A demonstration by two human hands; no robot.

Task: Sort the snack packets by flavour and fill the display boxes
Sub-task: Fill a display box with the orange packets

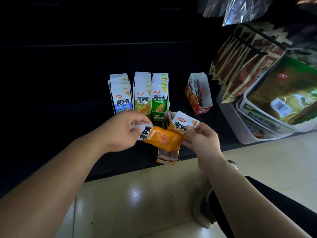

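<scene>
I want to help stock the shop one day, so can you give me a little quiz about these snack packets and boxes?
1. True or false: the left hand holds a green packet.
2. Which display box stands furthest right? A blue, B green, C red.
3. Fill in: the right hand holds the upright packet over the ____ box.
Key: 1 false, the sideways packet is orange; 2 C, the red box; 3 orange, the orange box.
</scene>
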